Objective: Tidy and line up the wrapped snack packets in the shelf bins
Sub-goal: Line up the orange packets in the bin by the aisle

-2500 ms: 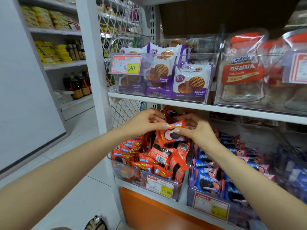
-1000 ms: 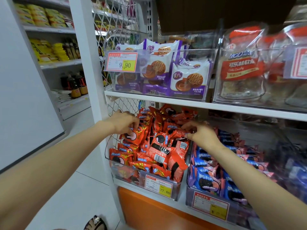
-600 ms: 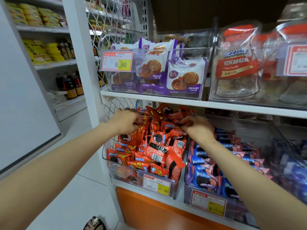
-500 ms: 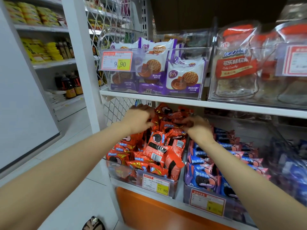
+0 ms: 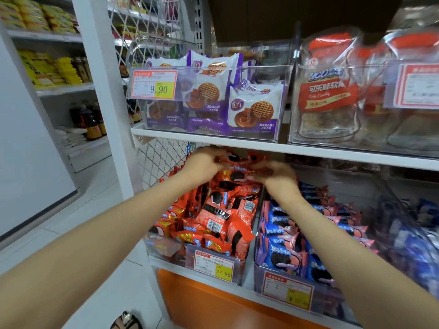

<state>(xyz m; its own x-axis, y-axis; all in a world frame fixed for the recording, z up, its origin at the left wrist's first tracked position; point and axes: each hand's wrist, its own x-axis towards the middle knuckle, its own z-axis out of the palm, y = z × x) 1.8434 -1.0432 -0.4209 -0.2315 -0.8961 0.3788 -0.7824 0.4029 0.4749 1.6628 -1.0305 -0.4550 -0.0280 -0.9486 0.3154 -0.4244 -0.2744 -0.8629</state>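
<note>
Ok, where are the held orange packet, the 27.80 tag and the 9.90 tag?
held orange packet (image 5: 238, 168): head view, wrapper's middle
27.80 tag (image 5: 213, 265): head view, label's centre
9.90 tag (image 5: 154, 84): head view, label's centre

At centre frame I see the left hand (image 5: 206, 162) and the right hand (image 5: 278, 174) pinching one orange packet (image 5: 240, 167) by its ends, just under the shelf edge (image 5: 237, 143). Below them is the clear bin (image 5: 166, 248), heaped with orange packets. Blue packets (image 5: 282, 252) sit lower right, just beside it.

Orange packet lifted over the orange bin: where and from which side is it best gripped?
Probably by its two short ends, one hand from each side: the orange packet lies crosswise, long and flat, and the left hand and right hand pinch those ends.
</note>
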